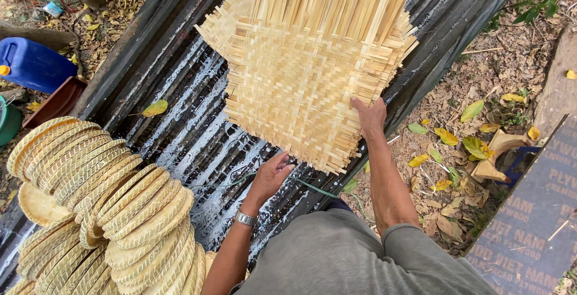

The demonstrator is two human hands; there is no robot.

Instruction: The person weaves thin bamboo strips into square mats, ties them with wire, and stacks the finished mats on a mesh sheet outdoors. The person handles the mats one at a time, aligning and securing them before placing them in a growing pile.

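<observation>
The right hand (369, 116) presses its palm and spread fingers flat against the near right part of a woven bamboo mat (300, 72), while the left hand (271, 172) curls its fingers under the mat's lower edge, gripping it from below; a wristwatch (245, 218) sits on that wrist. There is one mat, half woven, its loose unwoven strips fanning upward and out of view, and it lies tilted over a dark corrugated metal sheet (180, 121). To the left, on the same sheet, finished round woven trays (114, 211) stand on edge in two or three leaning stacks, too many to count exactly. Farther left sit one blue plastic jug (33, 63), one brown tub (57, 100), contents hidden, and the edge of a green bucket (7, 121). Right of the sheet, dry leaves (475, 145) cover the ground beside one printed plywood board (529, 229).
</observation>
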